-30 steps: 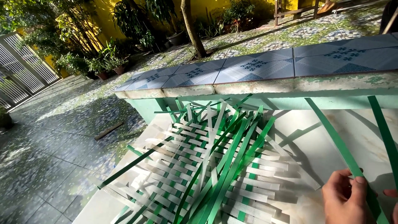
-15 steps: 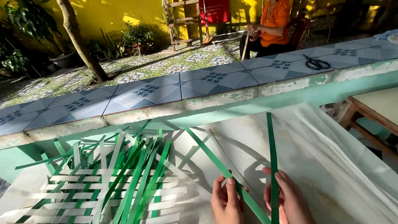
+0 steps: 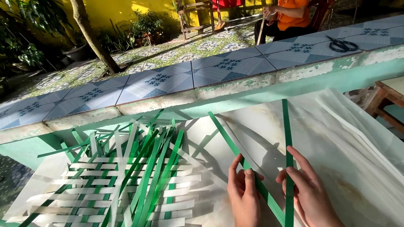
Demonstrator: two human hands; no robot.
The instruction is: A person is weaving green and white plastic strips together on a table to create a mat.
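The left hand (image 3: pixel 243 194) pinches a slanting flat green plastic strip (image 3: pixel 235 148), the right hand (image 3: pixel 309 191) grips an upright green strip (image 3: pixel 287 130), beside the half-woven green-and-white strip mat (image 3: pixel 122 185).

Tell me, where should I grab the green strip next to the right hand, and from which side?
Probably pinch the upright green strip on its bare stretch above the right hand, coming from the right. It lies flat and thin on the white sheet, so thumb and finger should take its edges.
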